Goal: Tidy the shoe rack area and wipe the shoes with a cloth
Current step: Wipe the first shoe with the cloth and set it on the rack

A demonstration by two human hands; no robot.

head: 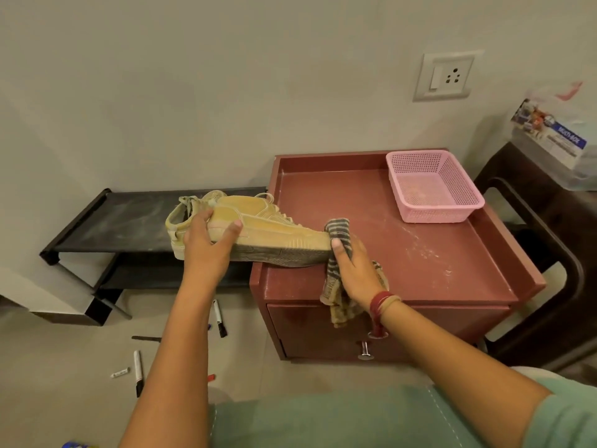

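**One shoe held, one cloth pressed to its toe**

Here, a single tan shoe [255,227] is gripped at the heel side by the left hand [206,244], its toe end resting on the front left corner of the red cabinet's tabletop [420,240] while the heel overhangs the black shoe rack [122,221]. One striped cloth [339,234] is clenched in the right hand [352,270] and held against the toe of the shoe, the loose end hanging over the cabinet front. One pink basket [433,185] is seen at the far right corner of the tabletop; nothing can be made out inside it. Several markers [138,371] are scattered across the floor.
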